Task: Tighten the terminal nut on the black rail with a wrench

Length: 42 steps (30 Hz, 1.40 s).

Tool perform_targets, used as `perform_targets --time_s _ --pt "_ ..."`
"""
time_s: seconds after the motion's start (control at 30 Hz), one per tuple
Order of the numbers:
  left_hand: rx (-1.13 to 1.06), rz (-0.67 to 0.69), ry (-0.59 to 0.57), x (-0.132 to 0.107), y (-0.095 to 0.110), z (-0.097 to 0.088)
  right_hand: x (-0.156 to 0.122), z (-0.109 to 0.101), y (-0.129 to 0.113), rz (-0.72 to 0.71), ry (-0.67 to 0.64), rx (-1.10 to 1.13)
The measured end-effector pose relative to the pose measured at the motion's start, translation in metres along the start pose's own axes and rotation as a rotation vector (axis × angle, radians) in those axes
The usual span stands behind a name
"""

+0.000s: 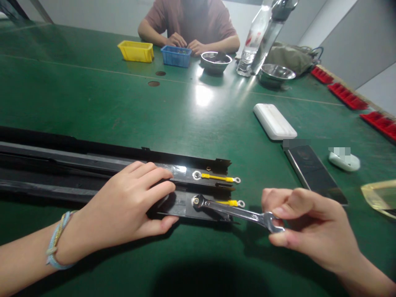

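My right hand [318, 227] pinches the open-jaw end of a silver combination wrench [236, 212] between thumb and fingers. The wrench's ring end sits around a nut [196, 201] near the end of the closer black metal rail [182, 210]. My left hand [126, 202] grips that rail from above, its thumb along the near side. Just behind lies a second black rail [181, 176], with a short yellow wire [216, 177] fixed by a ring terminal. Another yellow wire [230, 202] is partly hidden beneath the wrench.
On the green table [102, 103] lie a white power bank [274, 121], a dark phone [314, 171] and a pale rounded object [345, 160]. Across sit a yellow bin [136, 52], a blue bin [175, 57], metal bowls [215, 62] and bottles [249, 49], near a seated person [192, 24].
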State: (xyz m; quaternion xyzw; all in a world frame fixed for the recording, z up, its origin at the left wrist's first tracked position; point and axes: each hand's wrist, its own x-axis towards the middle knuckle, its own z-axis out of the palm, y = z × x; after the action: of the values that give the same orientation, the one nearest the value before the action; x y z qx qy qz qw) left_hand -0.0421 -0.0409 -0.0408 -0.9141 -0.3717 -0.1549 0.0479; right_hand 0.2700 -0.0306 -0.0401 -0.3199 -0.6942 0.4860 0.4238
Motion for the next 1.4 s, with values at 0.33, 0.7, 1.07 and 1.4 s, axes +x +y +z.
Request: perform_targets --time_s 0.33,0.7,1.07,1.4 --pt "0.011 -0.003 -0.007 -0.003 0.002 -0.003 0.004 -0.005 0.003 0.036 0.09 -0.015" --pt "-0.006 -0.014 0.0 -0.007 0.004 -0.009 0.013 -0.006 0.008 0.157 0.233 -0.108" --pt "-0.001 -0.01 -0.007 -0.007 0.001 -0.013 0.011 -0.005 0.006 0.122 0.052 0.095" --pt "0.009 -0.007 -0.009 0.001 -0.004 -0.006 0.01 0.006 -0.003 0.053 -0.109 0.165"
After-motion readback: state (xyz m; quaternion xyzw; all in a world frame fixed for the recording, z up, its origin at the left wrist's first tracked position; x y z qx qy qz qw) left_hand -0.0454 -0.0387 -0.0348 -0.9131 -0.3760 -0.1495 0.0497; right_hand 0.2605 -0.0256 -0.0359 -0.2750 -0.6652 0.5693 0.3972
